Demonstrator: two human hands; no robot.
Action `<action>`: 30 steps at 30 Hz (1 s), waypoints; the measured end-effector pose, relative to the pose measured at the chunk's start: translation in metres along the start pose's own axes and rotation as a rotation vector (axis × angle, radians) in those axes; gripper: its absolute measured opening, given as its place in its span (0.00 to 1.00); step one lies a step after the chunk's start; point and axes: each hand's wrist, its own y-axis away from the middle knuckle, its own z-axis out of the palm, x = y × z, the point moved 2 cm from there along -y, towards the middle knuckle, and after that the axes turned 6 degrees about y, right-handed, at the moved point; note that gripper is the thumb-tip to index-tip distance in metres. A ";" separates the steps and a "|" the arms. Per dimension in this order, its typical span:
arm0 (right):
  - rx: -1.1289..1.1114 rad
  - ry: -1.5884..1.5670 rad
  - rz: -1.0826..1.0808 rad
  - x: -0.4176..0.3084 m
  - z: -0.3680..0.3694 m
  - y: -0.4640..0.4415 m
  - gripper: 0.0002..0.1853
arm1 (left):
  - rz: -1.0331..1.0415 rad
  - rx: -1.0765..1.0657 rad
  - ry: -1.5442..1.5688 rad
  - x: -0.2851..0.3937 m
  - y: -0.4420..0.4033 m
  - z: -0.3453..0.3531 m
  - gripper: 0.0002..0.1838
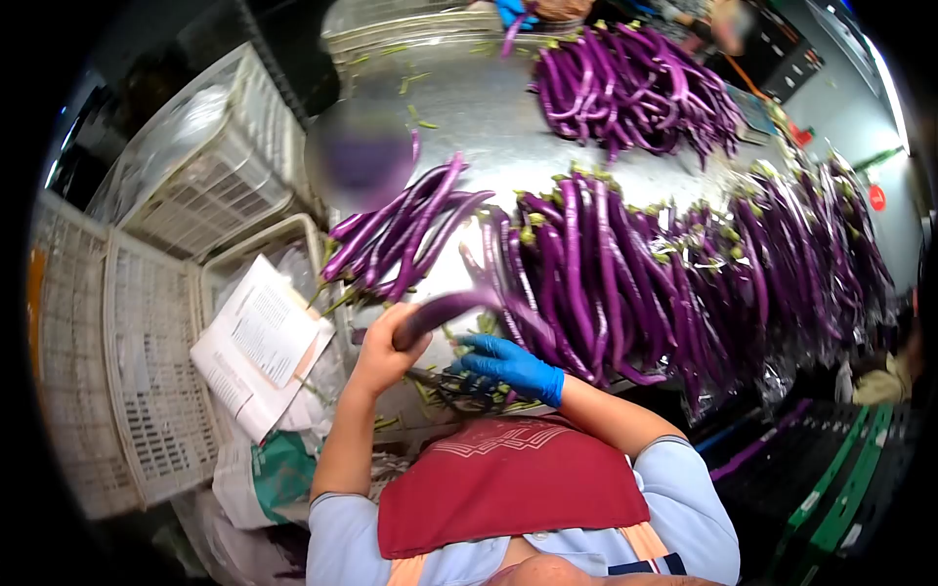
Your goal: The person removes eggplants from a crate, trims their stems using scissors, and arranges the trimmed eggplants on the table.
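Eggplant (451, 307), long and curved, is up off the table in the left hand (384, 354), spanning the gap toward the main row. Handling, my read: light, firm with a little give, slick skin, bruises or snaps if bent hard. Best hold is around the thick part, light squeeze; the thin end looks easiest to damage. Looks: glossy purple, darker and rounded at the gripped end, far end blurred against the row.

Left hand: bare, fingers closed around that rounded end. Right hand (510, 369): blue glove, fingers reaching out and loosely bent, just below the eggplant. Something dark and thin lies by its fingers; can't tell what it is or whether it's gripped.

Just beyond the left hand: small loose bunch (415, 227), stems toward the person. To the right: big row (586, 269), green caps away from the person. Farther right: bagged eggplants (831, 230), clear shiny plastic. Far side: another pile (625, 93), on the metal table (469, 93). Green scraps around.

Outer stuff: white crates (161, 361) at left, printed papers (259, 337) beside them, green crate edge (848, 483) lower right. Co-worker's blue-gloved hand (515, 12) at the far edge.
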 end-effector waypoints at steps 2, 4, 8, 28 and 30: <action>0.054 0.199 -0.309 -0.003 -0.005 0.010 0.31 | 0.220 -0.078 -0.155 0.008 -0.009 0.013 0.16; 0.067 0.120 -0.206 -0.016 -0.013 0.035 0.28 | 0.333 -0.082 -0.288 0.011 -0.014 0.027 0.17; 0.019 -0.501 -0.114 -0.025 -0.030 0.059 0.26 | 0.679 -0.108 -0.361 0.034 -0.034 0.050 0.16; 0.996 0.876 -0.439 -0.059 -0.180 0.154 0.19 | -0.113 -0.088 0.010 -0.079 -0.055 0.153 0.35; 1.064 0.881 -0.293 -0.042 -0.231 0.153 0.24 | -0.136 -0.038 -0.112 -0.076 -0.050 0.156 0.33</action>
